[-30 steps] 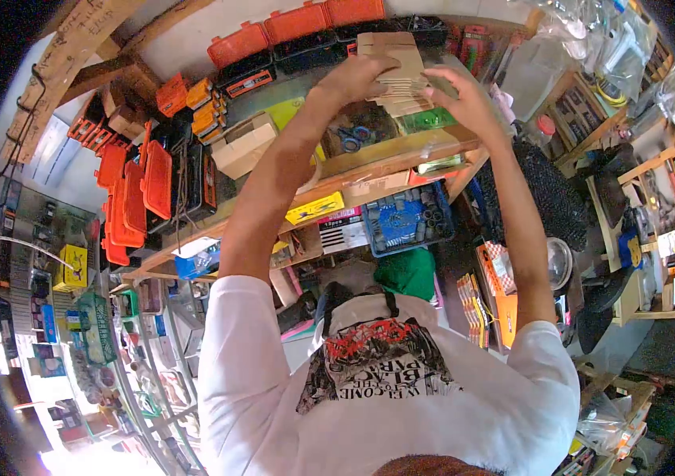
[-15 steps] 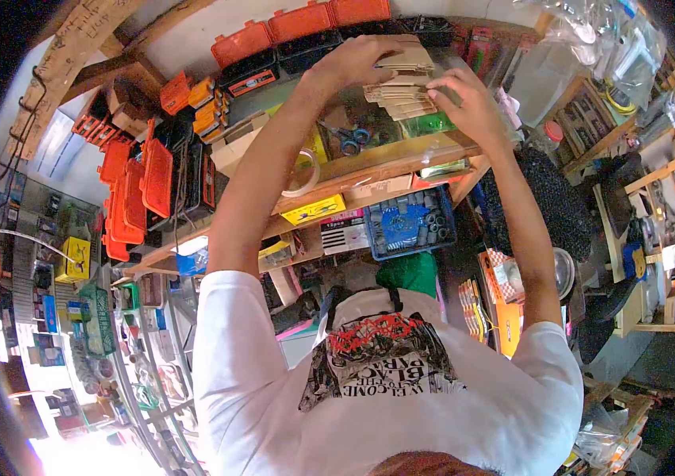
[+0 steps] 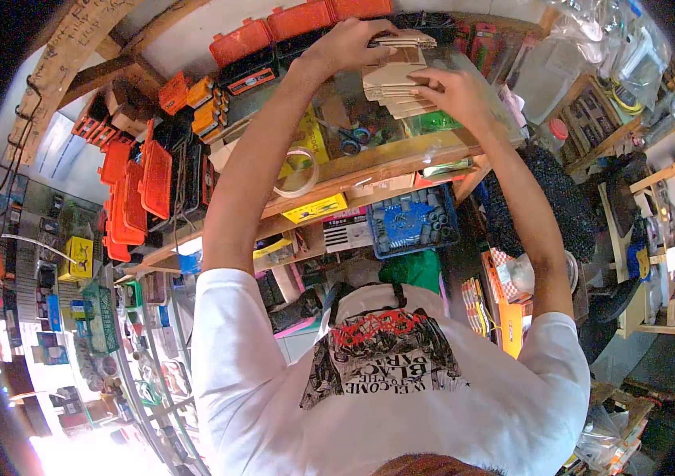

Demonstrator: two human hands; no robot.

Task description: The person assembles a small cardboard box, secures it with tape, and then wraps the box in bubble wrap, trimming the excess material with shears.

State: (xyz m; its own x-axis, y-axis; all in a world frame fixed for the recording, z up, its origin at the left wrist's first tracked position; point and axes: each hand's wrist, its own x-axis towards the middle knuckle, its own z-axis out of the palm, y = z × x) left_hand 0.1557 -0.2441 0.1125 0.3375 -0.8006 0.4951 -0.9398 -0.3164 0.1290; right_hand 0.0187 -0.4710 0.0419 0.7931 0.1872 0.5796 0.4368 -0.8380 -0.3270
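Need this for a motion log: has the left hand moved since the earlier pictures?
Yes. The left hand has moved up in the view, farther from the blue-handled scissors, which lie still.

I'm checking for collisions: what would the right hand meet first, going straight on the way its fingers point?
Most likely the cardboard stack, which lies directly ahead of the right hand. Depth is unclear from this single view, so it might skim over the top.
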